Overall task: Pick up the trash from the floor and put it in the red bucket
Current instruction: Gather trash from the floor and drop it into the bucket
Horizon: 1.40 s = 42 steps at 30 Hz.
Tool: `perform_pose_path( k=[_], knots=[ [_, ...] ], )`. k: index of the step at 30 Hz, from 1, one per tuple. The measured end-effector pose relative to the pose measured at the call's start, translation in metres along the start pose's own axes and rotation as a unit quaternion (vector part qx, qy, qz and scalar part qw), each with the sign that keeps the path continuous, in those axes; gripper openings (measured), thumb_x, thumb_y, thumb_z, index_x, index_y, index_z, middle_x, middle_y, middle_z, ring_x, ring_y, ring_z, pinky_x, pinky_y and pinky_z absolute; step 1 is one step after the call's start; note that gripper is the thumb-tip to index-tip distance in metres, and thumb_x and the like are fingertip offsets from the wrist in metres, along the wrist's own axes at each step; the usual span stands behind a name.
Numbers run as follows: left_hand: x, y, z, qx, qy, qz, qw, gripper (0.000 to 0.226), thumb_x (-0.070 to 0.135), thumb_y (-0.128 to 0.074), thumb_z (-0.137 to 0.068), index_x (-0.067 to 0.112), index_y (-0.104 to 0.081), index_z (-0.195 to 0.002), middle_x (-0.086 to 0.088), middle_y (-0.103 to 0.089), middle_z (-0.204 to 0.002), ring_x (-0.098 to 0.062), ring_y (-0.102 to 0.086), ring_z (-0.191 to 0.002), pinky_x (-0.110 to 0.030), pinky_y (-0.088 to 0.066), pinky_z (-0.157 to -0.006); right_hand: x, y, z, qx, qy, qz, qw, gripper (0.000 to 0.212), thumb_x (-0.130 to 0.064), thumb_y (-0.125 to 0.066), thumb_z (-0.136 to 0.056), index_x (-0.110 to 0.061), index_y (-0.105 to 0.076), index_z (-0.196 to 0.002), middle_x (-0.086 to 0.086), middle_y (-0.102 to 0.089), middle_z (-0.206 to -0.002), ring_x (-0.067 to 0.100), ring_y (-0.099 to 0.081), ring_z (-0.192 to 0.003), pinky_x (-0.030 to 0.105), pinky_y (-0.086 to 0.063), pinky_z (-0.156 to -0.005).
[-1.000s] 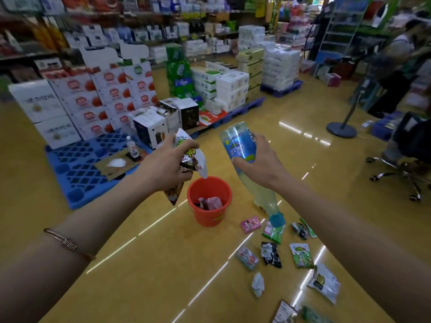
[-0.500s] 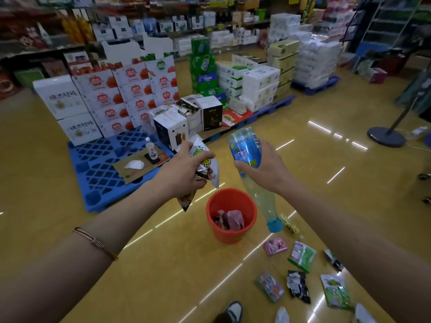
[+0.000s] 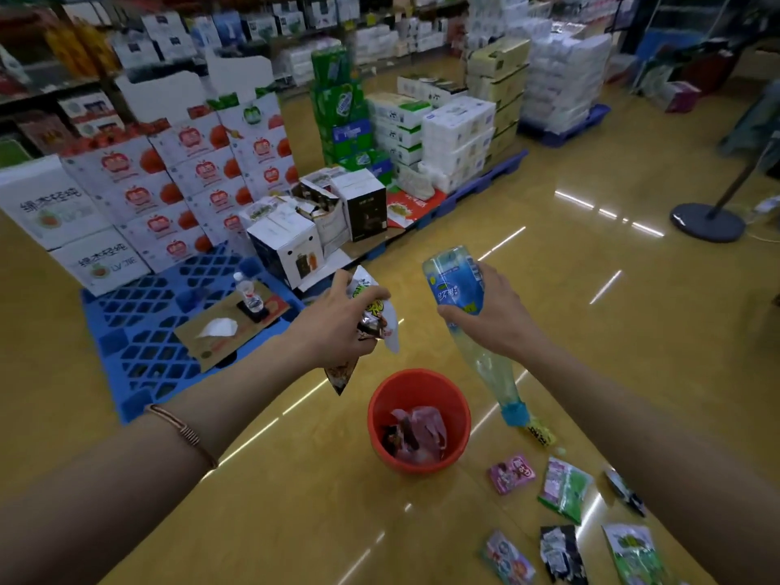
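Red plastic bucket [image 3: 373,420] sits lower centre. Right hand [image 3: 494,318] grips a clear blue-labelled bottle [image 3: 456,285], cap-down just right of its rim; left hand [image 3: 337,327] clutches foil wrappers [image 3: 377,320] above-left.

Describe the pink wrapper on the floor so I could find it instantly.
Find the red bucket on the yellow floor. Just right of it lies the pink wrapper. It is small and squarish, while the green packet beside it is larger.
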<state>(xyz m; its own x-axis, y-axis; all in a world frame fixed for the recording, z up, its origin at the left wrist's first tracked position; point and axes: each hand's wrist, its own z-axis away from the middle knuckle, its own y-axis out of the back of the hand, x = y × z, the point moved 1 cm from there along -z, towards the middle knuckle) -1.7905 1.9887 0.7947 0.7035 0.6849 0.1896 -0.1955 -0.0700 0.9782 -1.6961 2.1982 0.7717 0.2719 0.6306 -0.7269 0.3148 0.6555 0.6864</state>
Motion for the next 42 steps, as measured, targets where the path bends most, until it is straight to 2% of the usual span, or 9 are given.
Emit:
perform_pose_path(
  k=[4,13,17,21,25,27,31,37,42],
  knots=[
    [-0.010,-0.014,-0.059,-0.035,-0.034,0.022,0.999,0.065,0.031,-0.065,-0.081,0.037,-0.031,-0.136,-0.007,-0.023,-0.130,-0.023,-0.043,-0.108,-0.033,-0.051,-0.076,0.018,-0.007,-0.029,0.016,-0.040,-0.013,0.999,0.083,-0.040,-0.071,-0.079,-0.015,-0.027,-0.145,0.004,-0.039,-0.135,0.016,-0.042,-0.119,0.028,-0.037,-0.096],
    [-0.054,-0.070,-0.202,-0.144,-0.135,0.030,0.980,0.068,0.034,-0.066,-0.081,0.035,-0.030,-0.138,-0.007,-0.027,-0.128,-0.030,-0.057,-0.091,-0.042,-0.053,-0.078,0.063,-0.043,-0.084,0.089,-0.185,-0.056,0.977,0.075,-0.030,-0.075,-0.078,-0.013,-0.034,-0.139,0.004,-0.041,-0.128,0.014,-0.043,-0.113,0.023,-0.035,-0.093],
    [-0.074,-0.103,-0.246,-0.155,-0.174,-0.005,0.973,0.073,0.038,-0.067,-0.079,0.034,-0.029,-0.141,-0.006,-0.031,-0.132,-0.026,-0.051,-0.104,-0.033,-0.048,-0.076,0.084,-0.070,-0.096,0.117,-0.246,-0.075,0.959,0.076,-0.033,-0.075,-0.078,-0.014,-0.033,-0.139,0.002,-0.041,-0.127,0.011,-0.043,-0.107,0.023,-0.037,-0.091],
    [-0.083,-0.148,-0.270,-0.191,-0.198,-0.035,0.961,0.080,0.046,-0.066,-0.080,0.033,-0.022,-0.146,-0.008,-0.035,-0.135,-0.030,-0.047,-0.111,-0.041,-0.048,-0.084,0.112,-0.095,-0.100,0.139,-0.273,-0.091,0.948,0.075,-0.029,-0.076,-0.078,-0.014,-0.034,-0.138,-0.002,-0.039,-0.123,0.009,-0.043,-0.105,0.017,-0.035,-0.085],
    [-0.089,-0.201,-0.287,-0.219,-0.201,-0.046,0.954,0.081,0.053,-0.062,-0.082,0.035,-0.017,-0.147,-0.006,-0.036,-0.137,-0.030,-0.050,-0.109,-0.043,-0.050,-0.081,0.145,-0.118,-0.102,0.145,-0.285,-0.127,0.939,0.064,-0.016,-0.077,-0.075,-0.018,-0.038,-0.126,-0.005,-0.048,-0.111,0.012,-0.053,-0.099,0.020,-0.045,-0.078],
    [-0.091,-0.233,-0.292,-0.220,-0.203,-0.044,0.953,0.080,0.052,-0.060,-0.084,0.034,-0.016,-0.147,-0.005,-0.038,-0.137,-0.030,-0.053,-0.107,-0.043,-0.051,-0.077,0.168,-0.137,-0.101,0.140,-0.281,-0.138,0.939,0.073,-0.013,-0.078,-0.073,-0.024,-0.031,-0.129,-0.010,-0.049,-0.109,0.010,-0.054,-0.098,0.018,-0.045,-0.078],
    [-0.090,-0.305,-0.297,-0.233,-0.205,-0.026,0.950,0.077,0.044,-0.061,-0.086,0.032,-0.015,-0.147,-0.004,-0.035,-0.138,-0.031,-0.057,-0.102,-0.040,-0.050,-0.068,0.222,-0.187,-0.095,0.135,-0.294,-0.151,0.934,0.091,-0.015,-0.080,-0.071,-0.029,-0.019,-0.137,-0.009,-0.051,-0.117,0.015,-0.059,-0.103,0.035,-0.050,-0.087],
    [-0.095,-0.414,-0.303,-0.255,-0.188,0.006,0.948,0.079,0.031,-0.066,-0.083,0.032,-0.019,-0.146,-0.007,-0.035,-0.134,-0.034,-0.055,-0.100,-0.045,-0.051,-0.072,0.304,-0.280,-0.077,0.113,-0.321,-0.165,0.926,0.101,-0.013,-0.082,-0.069,-0.021,-0.016,-0.144,-0.012,-0.044,-0.123,0.015,-0.051,-0.114,0.037,-0.047,-0.095],
    [-0.108,-0.508,-0.302,-0.258,-0.173,0.025,0.950,0.079,0.030,-0.066,-0.083,0.030,-0.018,-0.147,-0.008,-0.034,-0.136,-0.032,-0.052,-0.109,-0.044,-0.050,-0.076,0.368,-0.350,-0.073,0.089,-0.319,-0.179,0.926,0.098,-0.019,-0.082,-0.069,-0.042,-0.013,-0.135,-0.007,-0.045,-0.135,0.014,-0.048,-0.123,0.033,-0.045,-0.098]
  ],
)
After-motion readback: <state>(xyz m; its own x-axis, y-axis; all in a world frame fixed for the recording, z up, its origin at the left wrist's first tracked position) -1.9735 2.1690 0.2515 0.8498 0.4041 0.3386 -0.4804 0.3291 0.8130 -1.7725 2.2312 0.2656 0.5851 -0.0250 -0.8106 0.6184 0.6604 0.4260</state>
